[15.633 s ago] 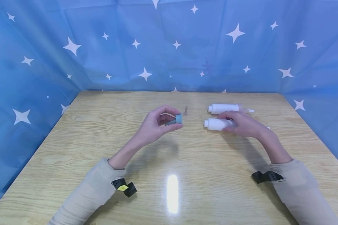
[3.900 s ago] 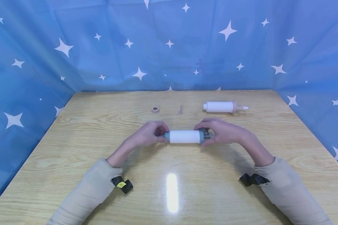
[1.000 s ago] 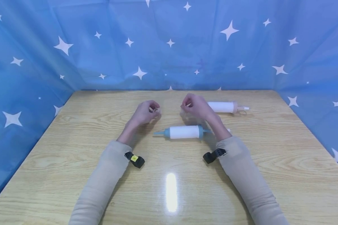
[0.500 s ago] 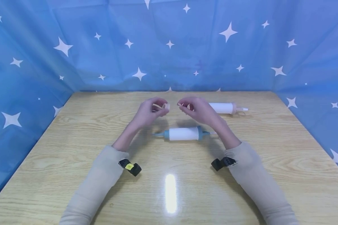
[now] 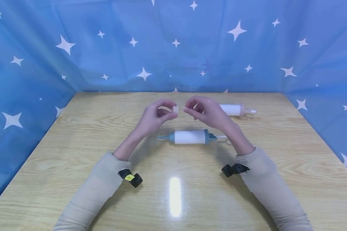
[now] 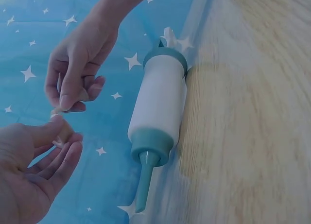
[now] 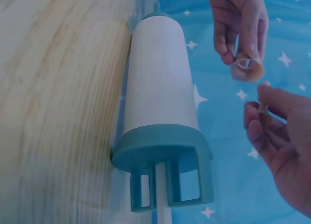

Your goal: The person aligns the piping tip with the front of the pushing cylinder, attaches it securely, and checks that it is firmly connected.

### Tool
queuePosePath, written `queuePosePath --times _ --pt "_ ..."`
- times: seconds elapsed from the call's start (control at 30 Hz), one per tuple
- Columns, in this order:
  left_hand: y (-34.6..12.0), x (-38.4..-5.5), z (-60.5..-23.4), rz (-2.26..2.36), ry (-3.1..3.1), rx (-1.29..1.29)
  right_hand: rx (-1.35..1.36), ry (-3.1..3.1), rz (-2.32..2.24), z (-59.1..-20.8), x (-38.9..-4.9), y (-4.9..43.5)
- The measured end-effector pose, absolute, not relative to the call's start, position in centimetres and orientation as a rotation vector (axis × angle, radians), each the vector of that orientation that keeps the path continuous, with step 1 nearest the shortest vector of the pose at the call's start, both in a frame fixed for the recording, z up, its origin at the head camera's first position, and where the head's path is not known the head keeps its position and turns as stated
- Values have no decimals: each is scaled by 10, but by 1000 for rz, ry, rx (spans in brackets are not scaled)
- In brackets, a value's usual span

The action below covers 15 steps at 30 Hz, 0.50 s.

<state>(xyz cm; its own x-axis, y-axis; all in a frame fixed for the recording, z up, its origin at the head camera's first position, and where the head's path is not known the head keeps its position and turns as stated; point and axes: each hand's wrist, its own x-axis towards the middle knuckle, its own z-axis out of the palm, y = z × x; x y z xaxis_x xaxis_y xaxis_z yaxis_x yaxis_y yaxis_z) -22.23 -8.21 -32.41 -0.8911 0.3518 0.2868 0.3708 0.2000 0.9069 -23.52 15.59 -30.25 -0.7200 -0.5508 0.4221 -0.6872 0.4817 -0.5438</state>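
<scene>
My left hand (image 5: 154, 118) pinches a small beige ring cap (image 5: 175, 109) between thumb and fingertips, its hollow showing in the right wrist view. Just right of it, my right hand (image 5: 209, 113) pinches a small pale nozzle (image 7: 263, 107), mostly hidden by the fingers. Ring cap and nozzle are close together above the table; a narrow gap shows between them. Below both hands a white icing syringe (image 5: 190, 137) with teal ends lies on its side, its teal tip pointing left and its handle right. Neither hand touches it.
A second white icing syringe (image 5: 232, 110) with pinkish fittings lies at the back right, partly hidden behind the right hand. The wooden table (image 5: 75, 154) ends at a blue star-patterned curtain (image 5: 118, 57). Each sleeve carries a black wrist camera (image 5: 136, 180).
Earlier both hands held the teal syringe while ring cap and nozzle lay on the table. The syringe has been let go, both small parts lifted and brought closer together over the last second.
</scene>
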Motion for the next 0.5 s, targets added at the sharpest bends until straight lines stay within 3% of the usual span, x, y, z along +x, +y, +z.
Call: queuePosePath --times 0.5 --pt "-72 -214 -319 -1987 -2297 -761 1159 -2547 943 -292 -228 163"
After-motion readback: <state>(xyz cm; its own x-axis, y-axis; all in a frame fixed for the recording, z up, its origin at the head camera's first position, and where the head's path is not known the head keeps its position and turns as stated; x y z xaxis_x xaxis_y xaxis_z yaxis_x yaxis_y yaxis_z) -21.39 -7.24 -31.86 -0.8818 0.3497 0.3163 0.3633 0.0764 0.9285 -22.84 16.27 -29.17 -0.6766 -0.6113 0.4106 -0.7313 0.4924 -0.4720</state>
